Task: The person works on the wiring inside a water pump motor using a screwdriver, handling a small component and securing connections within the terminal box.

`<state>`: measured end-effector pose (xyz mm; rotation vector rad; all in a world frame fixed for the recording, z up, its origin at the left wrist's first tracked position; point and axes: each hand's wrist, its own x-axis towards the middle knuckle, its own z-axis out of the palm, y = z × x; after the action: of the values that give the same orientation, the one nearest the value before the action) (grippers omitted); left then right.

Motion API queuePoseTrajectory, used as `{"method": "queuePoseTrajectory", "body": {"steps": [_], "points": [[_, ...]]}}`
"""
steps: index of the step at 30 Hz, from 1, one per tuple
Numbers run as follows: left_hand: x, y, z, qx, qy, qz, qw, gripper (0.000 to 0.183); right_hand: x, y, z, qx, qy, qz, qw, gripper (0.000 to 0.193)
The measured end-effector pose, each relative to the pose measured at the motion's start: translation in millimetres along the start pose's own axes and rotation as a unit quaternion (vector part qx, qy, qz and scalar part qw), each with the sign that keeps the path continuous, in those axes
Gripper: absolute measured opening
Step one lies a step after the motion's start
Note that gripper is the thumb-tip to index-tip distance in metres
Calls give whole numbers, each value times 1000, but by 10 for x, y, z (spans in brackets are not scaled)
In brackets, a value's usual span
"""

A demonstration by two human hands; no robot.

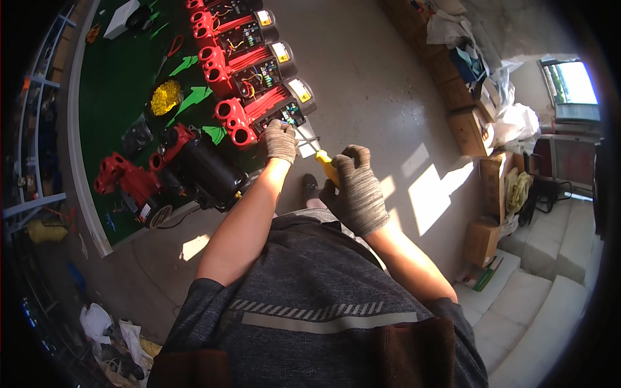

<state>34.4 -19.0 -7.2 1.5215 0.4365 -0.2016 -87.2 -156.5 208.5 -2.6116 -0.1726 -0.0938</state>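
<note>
My left hand [281, 142], in a grey knitted glove, is at the open electronics box of the nearest red pump-like machine [237, 121]. Its fingers curl in at the box's near edge, and whatever they pinch is hidden. Wires and green circuit parts [292, 117] show inside the box. In my gloved right hand [359, 191] is a screwdriver [328, 169] by its yellow handle. Its shaft points up and left, toward the machine, and the tip is too small to place exactly. A black cover with a yellow label [300, 92] sits at the machine's right end.
More red machines [242, 35] stand in a row on the green table [103, 71]. Left of my left forearm lie a black motor cylinder [210, 169] and red castings [123, 178]. A bowl of small yellow parts [165, 97] stands behind them. Cardboard boxes [469, 132] line the right side.
</note>
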Motion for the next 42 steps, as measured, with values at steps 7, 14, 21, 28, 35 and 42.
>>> {"method": "queuePoseTrajectory", "body": {"steps": [7, 14, 21, 28, 35, 42], "points": [[-44, 61, 34, -20, 9, 4, 1000, 12, 36, 27, -38, 0, -7, 7, 1000, 32], [455, -543, -197, -60, -85, -91, 990, 11, 12, -170, -22, -8, -22, 4, 1000, 38], [-14, 41, 5, 49, 23, 18, 998, 12, 64, -84, -50, -66, -91, 110, 988, 35], [-98, 185, 20, 38, 22, 0, 999, 11, 9, -147, -56, -23, -33, 45, 998, 37], [-62, 124, -8, 37, 26, 7, 999, 12, 51, -163, -58, -30, -45, 98, 994, 29], [-119, 212, 11, 0, 5, -5, 1000, 10, 6, -153, -110, -13, -26, 62, 998, 34]]}}
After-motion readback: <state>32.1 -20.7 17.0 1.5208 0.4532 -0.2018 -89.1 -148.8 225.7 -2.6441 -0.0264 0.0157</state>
